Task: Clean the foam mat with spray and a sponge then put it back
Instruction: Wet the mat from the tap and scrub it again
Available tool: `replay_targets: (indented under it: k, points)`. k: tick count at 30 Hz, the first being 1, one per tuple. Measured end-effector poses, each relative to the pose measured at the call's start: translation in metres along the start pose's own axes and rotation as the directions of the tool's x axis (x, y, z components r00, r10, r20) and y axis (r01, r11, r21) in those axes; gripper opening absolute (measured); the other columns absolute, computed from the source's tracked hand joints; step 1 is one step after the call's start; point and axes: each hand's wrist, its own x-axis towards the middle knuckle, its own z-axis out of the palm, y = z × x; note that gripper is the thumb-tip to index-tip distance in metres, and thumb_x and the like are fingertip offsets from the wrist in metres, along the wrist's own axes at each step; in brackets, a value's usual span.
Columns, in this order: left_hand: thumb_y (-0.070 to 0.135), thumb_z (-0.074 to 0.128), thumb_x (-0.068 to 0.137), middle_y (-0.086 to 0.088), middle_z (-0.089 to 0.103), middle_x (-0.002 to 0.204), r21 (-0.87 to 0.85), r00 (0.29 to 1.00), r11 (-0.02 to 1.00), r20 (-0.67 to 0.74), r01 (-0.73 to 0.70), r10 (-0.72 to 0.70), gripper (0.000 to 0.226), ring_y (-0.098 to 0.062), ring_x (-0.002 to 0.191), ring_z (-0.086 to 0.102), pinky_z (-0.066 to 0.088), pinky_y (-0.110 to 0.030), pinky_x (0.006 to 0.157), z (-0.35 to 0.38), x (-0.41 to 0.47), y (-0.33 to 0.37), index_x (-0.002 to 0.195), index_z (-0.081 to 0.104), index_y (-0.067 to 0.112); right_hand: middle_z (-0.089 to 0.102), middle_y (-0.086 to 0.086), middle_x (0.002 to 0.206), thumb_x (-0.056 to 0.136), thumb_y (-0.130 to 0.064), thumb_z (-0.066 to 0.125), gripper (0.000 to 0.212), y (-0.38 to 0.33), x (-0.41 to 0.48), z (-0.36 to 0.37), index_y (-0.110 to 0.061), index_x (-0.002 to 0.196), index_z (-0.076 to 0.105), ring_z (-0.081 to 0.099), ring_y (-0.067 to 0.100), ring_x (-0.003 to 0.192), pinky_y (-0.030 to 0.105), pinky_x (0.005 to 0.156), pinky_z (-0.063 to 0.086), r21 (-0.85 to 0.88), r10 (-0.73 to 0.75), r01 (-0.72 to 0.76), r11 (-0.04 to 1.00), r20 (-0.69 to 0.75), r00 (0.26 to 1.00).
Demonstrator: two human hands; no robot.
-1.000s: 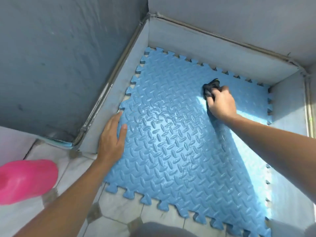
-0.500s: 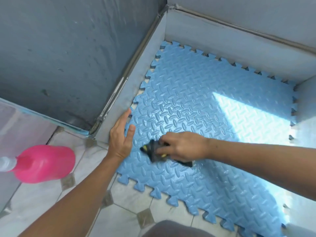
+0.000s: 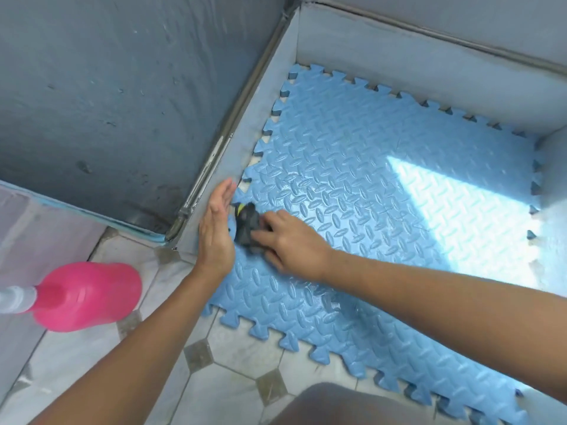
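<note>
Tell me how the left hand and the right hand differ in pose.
The left hand has straight fingers; the right hand has curled fingers. The left hand holds nothing; the right hand grips the dark sponge. The left hand stands at the edge of the foam mat; the right hand lies over it. Both are bare.

A single wide-angle view from the person's head looks forward and steeply down, near enough that both forearms run in from the lower edge. The left hand [image 3: 214, 237] and right hand [image 3: 291, 243] meet at the sponge [image 3: 247, 223] near mid-frame. The mat [image 3: 352, 154] fills the right side, and the bottle [image 3: 89, 296] sits at the left edge.
</note>
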Motion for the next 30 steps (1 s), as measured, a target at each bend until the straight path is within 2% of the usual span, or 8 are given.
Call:
replay_targets:
  k: [5,10,13,16,19,21,26,30]
  points:
    - [0.04,0.035,0.107,-0.005,0.048,0.155,0.515,0.98,0.835,0.061,-0.193,0.189,0.054,-0.016,0.146,0.04,0.028,-0.034,0.124,0.038,0.045,0.014,0.15,0.049,0.01,0.057,0.013,0.12,0.105,-0.027,0.048,0.028,0.013,-0.079,-0.013,-0.018,0.126,0.064,0.052,0.028,0.095,0.039,0.078,0.047,-0.033,-0.331,0.349,0.937,0.244,0.911]
    - [0.047,0.036,0.106,-0.014,0.029,0.167,0.808,0.977,0.551,0.148,-0.208,0.152,0.06,-0.029,0.156,0.023,0.015,-0.044,0.128,0.069,0.074,-0.024,0.156,0.04,0.015,0.058,0.015,0.115,0.103,-0.038,0.048,0.036,0.136,-0.1,-0.08,-0.015,0.123,0.066,0.056,0.034,0.098,0.04,0.085,0.048,-0.171,0.252,-0.275,0.946,-0.144,0.957]
    - [0.051,0.036,0.106,-0.012,0.025,0.169,0.863,0.975,0.457,0.16,-0.214,0.155,0.061,-0.028,0.157,0.021,0.011,-0.043,0.129,0.071,0.071,-0.031,0.157,0.037,0.018,0.049,0.021,0.123,0.097,-0.03,0.051,0.031,0.216,-0.124,-0.125,-0.016,0.123,0.061,0.05,0.043,0.112,0.045,0.094,0.048,-0.107,0.708,-0.787,0.608,-0.375,0.598]
    - [0.051,0.037,0.106,-0.013,0.028,0.167,0.874,0.977,0.441,0.15,-0.203,0.153,0.061,-0.03,0.155,0.025,0.014,-0.043,0.129,0.071,0.071,-0.026,0.156,0.04,0.017,0.041,0.026,0.132,0.1,-0.029,0.048,0.03,0.251,-0.128,-0.141,-0.009,0.122,0.055,0.042,0.044,0.123,0.044,0.098,0.044,0.111,0.889,-0.966,0.232,-0.427,0.164]
    - [0.05,0.041,0.105,-0.014,0.031,0.166,0.879,0.978,0.436,0.138,-0.194,0.157,0.06,-0.031,0.153,0.029,0.016,-0.044,0.128,0.073,0.072,-0.024,0.155,0.043,0.016,0.037,0.023,0.138,0.1,-0.033,0.049,0.037,0.255,-0.082,-0.125,-0.006,0.124,0.054,0.038,0.04,0.129,0.042,0.101,0.041,0.266,0.897,-0.953,0.148,-0.441,0.016]
    - [0.049,0.043,0.105,-0.012,0.031,0.166,0.877,0.982,0.446,0.125,-0.177,0.143,0.059,-0.031,0.153,0.029,0.016,-0.044,0.128,0.073,0.071,-0.022,0.154,0.044,0.016,0.039,0.02,0.138,0.098,-0.03,0.05,0.038,0.243,-0.027,-0.11,-0.008,0.128,0.054,0.042,0.037,0.127,0.039,0.102,0.04,0.329,0.903,-0.913,0.243,-0.421,0.089]
    - [0.046,0.052,0.102,-0.011,0.036,0.163,0.871,0.983,0.461,0.11,-0.167,0.148,0.057,-0.032,0.148,0.037,0.018,-0.043,0.126,0.073,0.074,-0.022,0.15,0.05,0.015,0.05,0.019,0.125,0.094,-0.022,0.057,0.027,0.172,0.11,-0.067,-0.012,0.117,0.069,0.049,0.038,0.112,0.04,0.094,0.047,0.144,0.634,-0.634,0.76,-0.378,0.674]
    - [0.048,0.047,0.102,-0.011,0.037,0.163,0.876,0.981,0.45,0.118,-0.175,0.153,0.058,-0.032,0.147,0.038,0.017,-0.041,0.126,0.071,0.073,-0.02,0.149,0.051,0.013,0.048,0.013,0.124,0.093,-0.015,0.057,0.028,0.146,0.152,-0.057,-0.017,0.12,0.063,0.046,0.035,0.112,0.042,0.087,0.047,-0.033,0.521,-0.54,0.841,-0.222,0.824]
